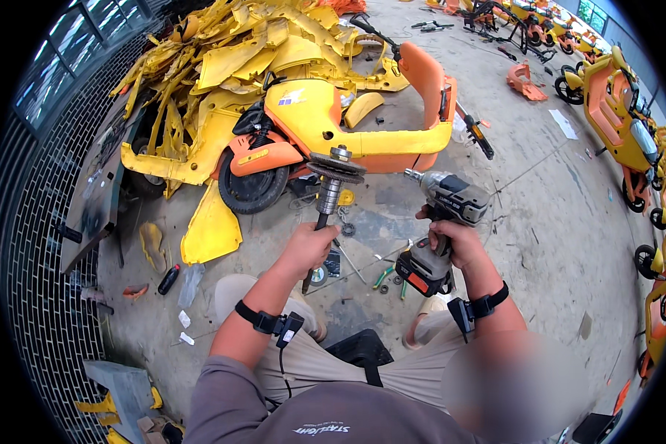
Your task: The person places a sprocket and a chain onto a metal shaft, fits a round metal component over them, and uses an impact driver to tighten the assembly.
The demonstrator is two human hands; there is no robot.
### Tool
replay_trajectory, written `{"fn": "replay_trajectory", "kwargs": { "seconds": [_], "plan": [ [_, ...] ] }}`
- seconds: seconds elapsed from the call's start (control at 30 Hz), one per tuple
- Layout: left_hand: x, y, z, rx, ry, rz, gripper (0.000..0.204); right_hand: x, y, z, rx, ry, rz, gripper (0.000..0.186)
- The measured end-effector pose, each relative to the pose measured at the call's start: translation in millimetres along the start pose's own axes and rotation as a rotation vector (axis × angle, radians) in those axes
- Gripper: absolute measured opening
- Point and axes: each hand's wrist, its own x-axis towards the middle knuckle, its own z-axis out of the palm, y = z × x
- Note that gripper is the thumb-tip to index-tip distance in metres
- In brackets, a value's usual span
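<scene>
My left hand (311,248) is closed around the dark lower rod of a metal shaft with stacked rings and wide discs (330,185), held upright with a nut at its top. In my right hand (451,237) is a cordless impact wrench (457,198), gripped by its handle. Its battery (425,268) hangs below the fist, and its nose points left toward the shaft, a gap away from it. Beyond both hands a yellow and orange scooter (325,118) lies on the floor, its wheel (253,181) at the left.
A big heap of yellow body panels (259,52) rises behind the scooter. Between my feet lie green-handled pliers (382,277) and small metal rings. More scooters (614,111) line the right side. A dark bottle (169,280) lies at left, near a low table (100,200).
</scene>
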Motion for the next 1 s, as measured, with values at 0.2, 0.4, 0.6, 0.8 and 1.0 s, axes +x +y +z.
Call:
{"fn": "replay_trajectory", "kwargs": {
  "seconds": [0.2, 0.4, 0.6, 0.8, 1.0],
  "plan": [
    [22, -19, 14, -0.145, 0.119, 0.072, 0.034, 23, 43, -7, -0.221, 0.179, 0.135, 0.035],
    [48, -28, 6, -0.211, 0.163, 0.125, 0.038, 45, 89, -2, -0.355, 0.282, 0.239, 0.013],
    [60, -26, -5, -0.223, 0.186, 0.105, 0.039, 73, 153, -4, -0.46, 0.286, 0.392, 0.024],
    [73, -29, -19, -0.158, 0.26, 0.099, 0.042, 77, 245, -5, -0.684, 0.257, 0.673, 0.038],
    [87, -38, -29, -0.111, 0.296, 0.139, 0.045, 62, 350, 0, -1.019, 0.241, 0.593, 0.054]
  ]
}}
